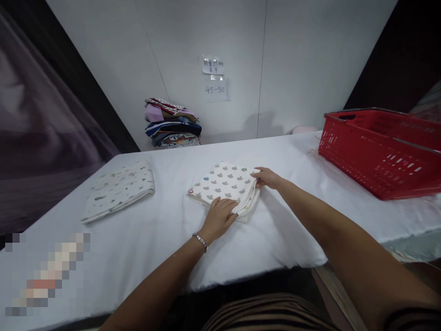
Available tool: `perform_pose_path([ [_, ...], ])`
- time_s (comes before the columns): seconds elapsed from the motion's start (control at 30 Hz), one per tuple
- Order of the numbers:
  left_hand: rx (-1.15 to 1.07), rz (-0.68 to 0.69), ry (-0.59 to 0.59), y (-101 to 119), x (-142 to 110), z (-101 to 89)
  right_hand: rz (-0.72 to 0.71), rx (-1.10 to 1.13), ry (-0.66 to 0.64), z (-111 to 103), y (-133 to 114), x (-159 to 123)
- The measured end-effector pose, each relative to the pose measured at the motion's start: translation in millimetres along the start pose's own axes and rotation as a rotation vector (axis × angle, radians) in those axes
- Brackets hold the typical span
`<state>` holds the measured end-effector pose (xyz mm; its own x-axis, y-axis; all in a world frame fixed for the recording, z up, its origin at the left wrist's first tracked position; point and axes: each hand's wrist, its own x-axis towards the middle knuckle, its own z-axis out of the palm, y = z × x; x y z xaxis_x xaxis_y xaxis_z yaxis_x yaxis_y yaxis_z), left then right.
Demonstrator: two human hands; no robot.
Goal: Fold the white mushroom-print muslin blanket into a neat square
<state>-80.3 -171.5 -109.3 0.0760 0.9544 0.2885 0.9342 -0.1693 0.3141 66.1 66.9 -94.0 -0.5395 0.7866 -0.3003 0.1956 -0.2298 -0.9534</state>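
Note:
A folded white cloth (223, 181) printed with grey apples and a few coloured ones lies in front of me on the table. Its layers show along the right side, slightly spread. My left hand (218, 219), with a silver bracelet at the wrist, grips the near right corner, fingers on top and thumb at the edge. At the far right corner, my right hand (267, 178) pinches the layered edge between thumb and fingers. The undersides of the fingers are hidden. To the left lies another folded white cloth (119, 191) with a small scattered print.
A red plastic basket (375, 156) with metal handles stands at the right. Several folded fabrics are in a stack (172, 126) by the wall at the back. Paper signs (215, 89) hang on the wall. A white sheet (165, 248) covers the table.

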Motion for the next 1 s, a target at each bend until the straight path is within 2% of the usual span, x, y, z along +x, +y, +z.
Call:
perform_pose_path([
  [0.1, -0.004, 0.026, 0.034, 0, 0, -1.6, -0.062, -0.006, -0.002, -8, 4, -1],
  [0.27, 0.039, 0.135, -0.059, 3, 0, 2.9, -0.014, -0.156, 0.05, -14, 22, -2],
  [0.5, 0.076, 0.114, -0.024, 6, -1, 9.7, -0.083, -0.271, 0.117, -15, 21, 1],
  [0.7, 0.057, 0.121, -0.045, 8, -4, 8.0, -0.102, -0.559, 0.21, -18, 21, 1],
  [0.83, 0.015, 0.108, -0.017, 15, 0, 5.1, -0.228, -0.708, 0.262, -8, 7, 0],
  [0.97, 0.074, 0.112, -0.043, 25, 7, 20.0, -0.555, -0.934, 0.138, 14, 3, -1],
  [1.0, 0.093, 0.11, -0.052, 27, 7, 25.6, -0.589, -1.018, 0.09, 19, 7, 0],
])
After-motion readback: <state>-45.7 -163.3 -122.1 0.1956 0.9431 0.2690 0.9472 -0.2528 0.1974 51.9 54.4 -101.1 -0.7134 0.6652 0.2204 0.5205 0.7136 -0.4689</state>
